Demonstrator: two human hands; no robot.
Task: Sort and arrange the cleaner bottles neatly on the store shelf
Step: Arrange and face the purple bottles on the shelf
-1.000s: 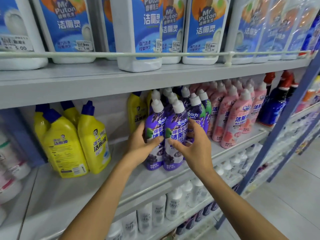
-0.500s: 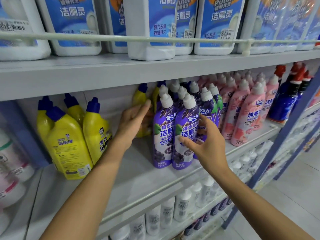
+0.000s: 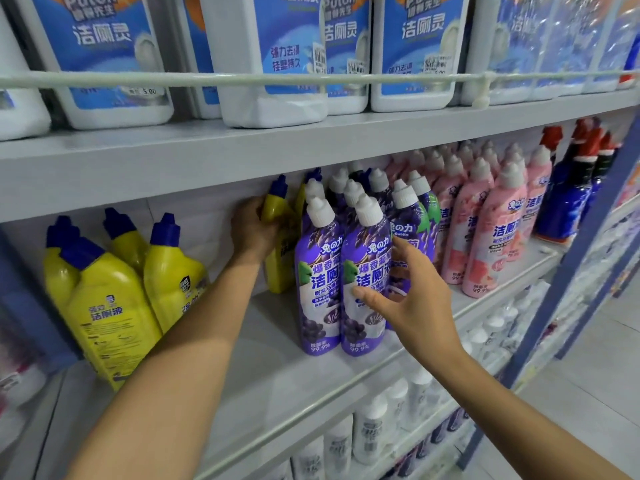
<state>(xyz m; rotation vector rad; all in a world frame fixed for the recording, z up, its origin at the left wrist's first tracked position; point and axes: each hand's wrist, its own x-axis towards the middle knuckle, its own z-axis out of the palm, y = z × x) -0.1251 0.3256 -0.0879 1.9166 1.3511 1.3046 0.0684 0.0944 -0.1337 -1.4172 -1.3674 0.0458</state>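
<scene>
On the middle grey metal shelf (image 3: 277, 368), the left hand (image 3: 252, 230) reaches to the far side and curls its fingers round the shoulder of a yellow plastic cleaner bottle with a dark blue cap (image 3: 281, 271). That bottle stands upright at the back, just left of the purple plastic bottles with white caps (image 3: 318, 271). The right hand (image 3: 412, 299) hangs spread and relaxed, holding nothing. Its thumb lies across the label of the right front purple bottle, and whether it touches cannot be told. More yellow bottles (image 3: 110, 306) lean together at the near left, well apart from the held one. Pink bottles (image 3: 491, 237) stand to the right.
</scene>
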